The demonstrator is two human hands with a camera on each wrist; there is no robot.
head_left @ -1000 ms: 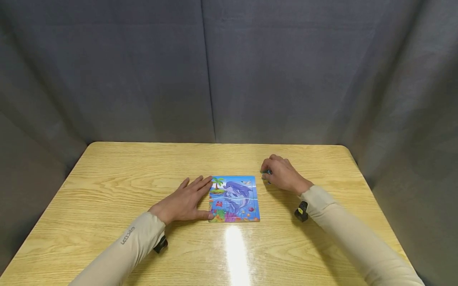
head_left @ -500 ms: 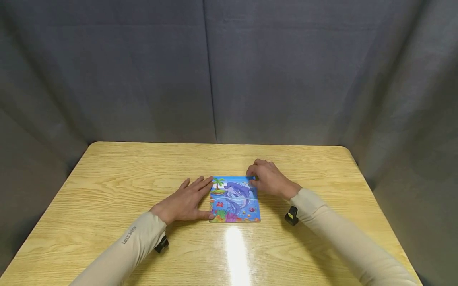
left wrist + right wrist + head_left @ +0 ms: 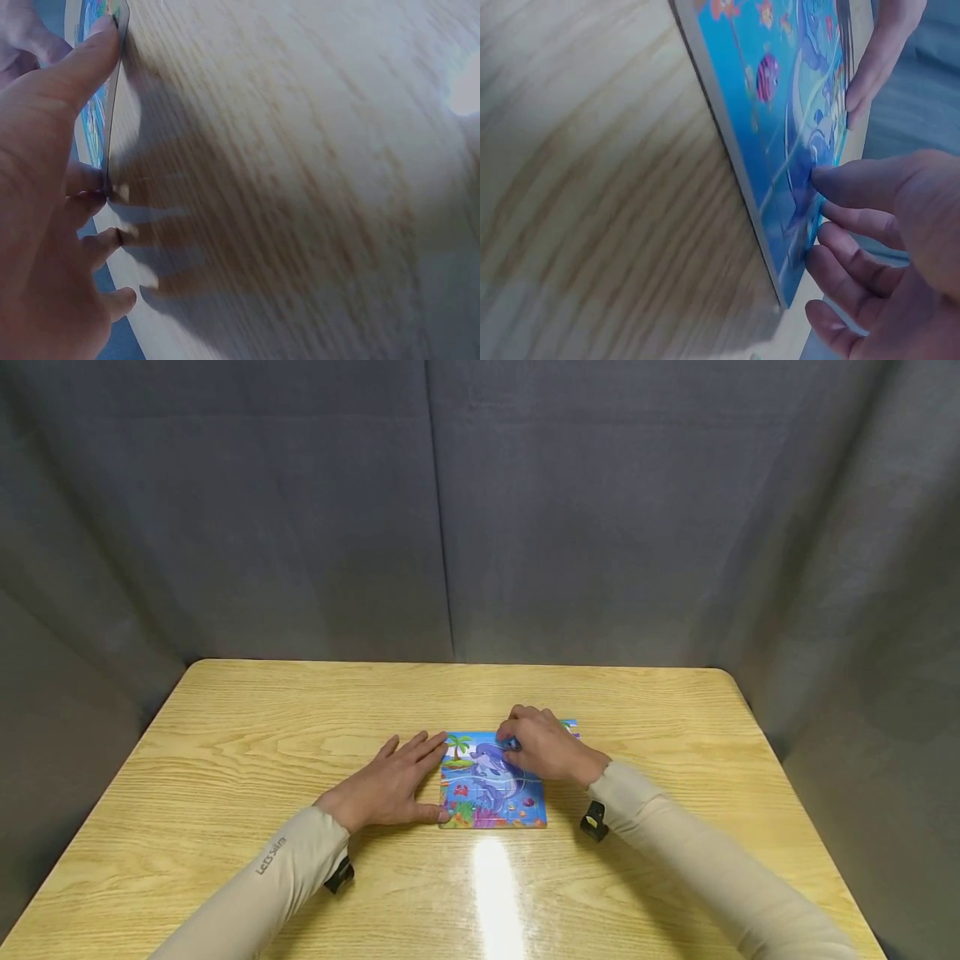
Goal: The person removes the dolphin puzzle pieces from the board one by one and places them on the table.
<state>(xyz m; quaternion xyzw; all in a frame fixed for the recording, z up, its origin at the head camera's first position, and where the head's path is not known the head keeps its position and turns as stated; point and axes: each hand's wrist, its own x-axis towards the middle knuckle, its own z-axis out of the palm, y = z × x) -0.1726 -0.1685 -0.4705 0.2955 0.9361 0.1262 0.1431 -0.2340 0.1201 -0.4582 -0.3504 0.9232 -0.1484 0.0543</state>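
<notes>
A square jigsaw puzzle with a dolphin, palm tree and coral picture lies flat on the table. My left hand rests along its left edge, fingers spread, thumb at the lower left corner and fingertips at the upper left. My right hand bends over the upper right part. Its thumb and fingers pinch a small dark blue puzzle piece, mostly hidden by the fingers. In the right wrist view the thumb meets the puzzle's dolphin picture, while the other fingers curl at its far edge.
More colourful puzzle pieces lie just beyond my right hand, partly covered by it. The wooden table has rounded far corners, with grey curtains behind and at both sides. A bright light reflection lies in front of the puzzle.
My right hand has moved left from beside the pieces at the right onto the puzzle's upper right part, uncovering those pieces. My left hand has stayed on the left edge.
</notes>
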